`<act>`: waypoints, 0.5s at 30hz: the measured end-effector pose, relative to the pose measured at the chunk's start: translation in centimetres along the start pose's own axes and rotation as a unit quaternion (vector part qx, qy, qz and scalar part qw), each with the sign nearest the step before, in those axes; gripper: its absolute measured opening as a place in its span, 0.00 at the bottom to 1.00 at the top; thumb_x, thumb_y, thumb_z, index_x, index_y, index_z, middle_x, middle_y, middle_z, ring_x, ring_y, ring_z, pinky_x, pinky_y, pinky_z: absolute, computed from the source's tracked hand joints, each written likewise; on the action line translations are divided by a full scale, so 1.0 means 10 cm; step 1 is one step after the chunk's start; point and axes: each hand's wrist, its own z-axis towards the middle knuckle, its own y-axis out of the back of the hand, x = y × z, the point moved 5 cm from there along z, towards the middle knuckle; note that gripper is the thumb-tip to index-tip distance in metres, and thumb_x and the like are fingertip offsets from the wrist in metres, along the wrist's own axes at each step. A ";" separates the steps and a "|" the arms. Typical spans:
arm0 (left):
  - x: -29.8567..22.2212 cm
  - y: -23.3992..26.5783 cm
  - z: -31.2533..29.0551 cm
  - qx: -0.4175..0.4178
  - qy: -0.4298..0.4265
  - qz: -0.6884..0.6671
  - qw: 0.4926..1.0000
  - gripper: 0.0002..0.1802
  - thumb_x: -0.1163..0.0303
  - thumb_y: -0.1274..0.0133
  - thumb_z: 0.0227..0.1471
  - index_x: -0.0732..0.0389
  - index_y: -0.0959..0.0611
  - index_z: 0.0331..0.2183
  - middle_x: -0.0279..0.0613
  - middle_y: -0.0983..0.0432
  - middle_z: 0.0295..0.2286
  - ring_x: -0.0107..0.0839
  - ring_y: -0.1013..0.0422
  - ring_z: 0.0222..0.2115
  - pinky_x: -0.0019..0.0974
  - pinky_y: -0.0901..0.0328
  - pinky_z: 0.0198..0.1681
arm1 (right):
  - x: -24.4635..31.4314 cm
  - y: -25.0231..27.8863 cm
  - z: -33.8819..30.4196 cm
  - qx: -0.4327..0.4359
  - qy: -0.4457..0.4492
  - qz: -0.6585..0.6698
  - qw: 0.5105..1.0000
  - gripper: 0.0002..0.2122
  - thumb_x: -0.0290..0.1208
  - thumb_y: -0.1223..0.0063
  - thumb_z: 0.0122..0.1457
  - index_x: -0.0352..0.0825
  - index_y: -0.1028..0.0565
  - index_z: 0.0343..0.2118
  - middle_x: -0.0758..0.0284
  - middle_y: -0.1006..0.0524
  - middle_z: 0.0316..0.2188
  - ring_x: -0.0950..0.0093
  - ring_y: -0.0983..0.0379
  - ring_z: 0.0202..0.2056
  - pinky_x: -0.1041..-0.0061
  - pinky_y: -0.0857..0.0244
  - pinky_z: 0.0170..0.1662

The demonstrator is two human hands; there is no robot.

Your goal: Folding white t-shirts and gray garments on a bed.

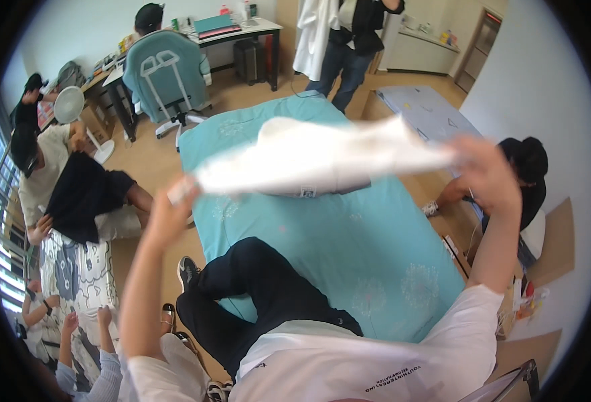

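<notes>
A white garment (pixel 322 151), blurred by motion, is stretched sideways in the air between my two raised hands. My left hand (pixel 180 195) is closed on its left end, and my right hand (pixel 484 167) grips the right end with fingers smeared by movement. Below the cloth lies a bed with a teal sheet (pixel 309 248) patterned with pale dandelions. A small dark-and-white mark shows on the garment's lower edge. Its exact kind cannot be made out.
On the left, a person holds up a black garment (pixel 84 197) over another bed (pixel 74 268) with a cartoon cover. Past the teal bed stand a teal chair (pixel 165 74) and a desk (pixel 242 32). A white fan (pixel 69 105) stands at left. Someone crouches at right near a grey-covered bed (pixel 429 107).
</notes>
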 end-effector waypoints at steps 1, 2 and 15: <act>0.25 -0.24 -0.25 0.032 -0.046 0.027 0.998 0.13 0.66 0.46 0.61 0.67 0.20 0.43 0.42 0.21 0.34 0.29 0.29 0.35 0.35 0.33 0.43 | -0.07 -0.29 -0.27 0.053 0.048 -0.015 0.997 0.14 0.20 0.43 0.49 0.30 0.20 0.41 0.55 0.20 0.37 0.60 0.23 0.41 0.65 0.30 0.46; 0.30 -0.52 -0.47 0.110 0.010 0.011 0.994 0.14 0.67 0.45 0.60 0.67 0.20 0.44 0.46 0.20 0.36 0.33 0.27 0.37 0.37 0.33 0.45 | -0.14 -0.55 -0.54 0.091 0.032 -0.004 0.995 0.13 0.21 0.43 0.51 0.32 0.20 0.41 0.56 0.19 0.37 0.59 0.23 0.41 0.65 0.30 0.46; 0.89 -1.67 -2.34 0.229 -0.076 0.192 0.951 0.12 0.65 0.40 0.53 0.60 0.14 0.38 0.45 0.22 0.44 0.45 0.28 0.49 0.53 0.39 0.58 | -0.66 -2.73 -2.29 0.449 -0.178 0.042 0.874 0.10 0.35 0.42 0.57 0.38 0.18 0.38 0.58 0.19 0.34 0.55 0.24 0.38 0.60 0.32 0.41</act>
